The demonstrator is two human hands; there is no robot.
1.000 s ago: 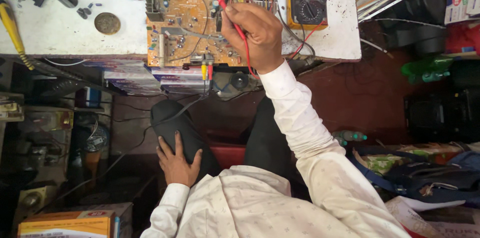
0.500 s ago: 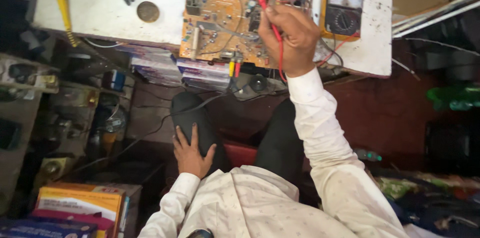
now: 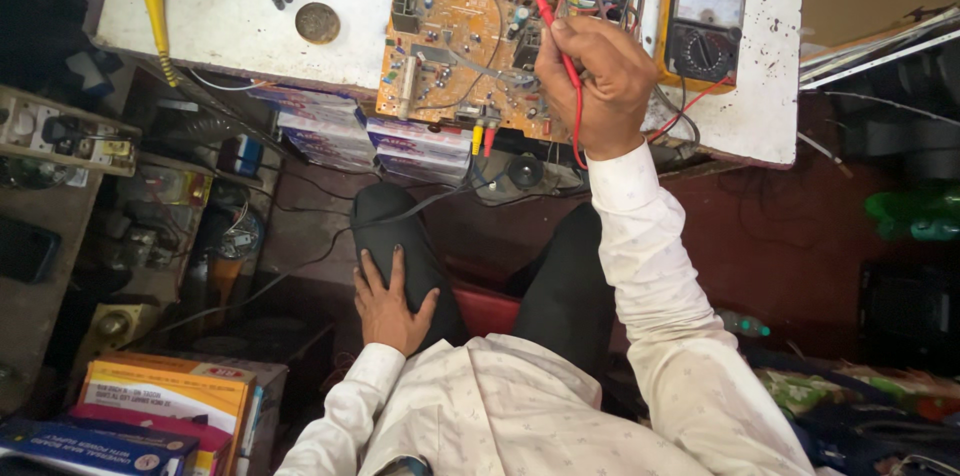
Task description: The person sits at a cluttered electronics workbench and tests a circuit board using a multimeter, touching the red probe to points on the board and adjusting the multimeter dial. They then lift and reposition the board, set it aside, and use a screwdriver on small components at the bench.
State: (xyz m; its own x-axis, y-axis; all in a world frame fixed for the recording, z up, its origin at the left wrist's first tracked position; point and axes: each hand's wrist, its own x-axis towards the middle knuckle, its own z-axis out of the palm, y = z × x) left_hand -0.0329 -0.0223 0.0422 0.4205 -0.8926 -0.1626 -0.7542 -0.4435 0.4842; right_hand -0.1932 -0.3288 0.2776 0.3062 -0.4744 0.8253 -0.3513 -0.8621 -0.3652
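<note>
One view only, from the head. Right hand [image 3: 597, 86] raised over the orange circuit board [image 3: 455, 41] at the far edge of the white desk [image 3: 250, 21], grip pinching a red test probe [image 3: 556, 44] with its tip down among the components. Analog multimeter [image 3: 700, 26] just right of the board. Left hand [image 3: 392, 304] flat on the near thigh, fingers spread, holding nothing. Probing step seemingly in hand; steady tip contact and a look at the meter called for next.
</note>
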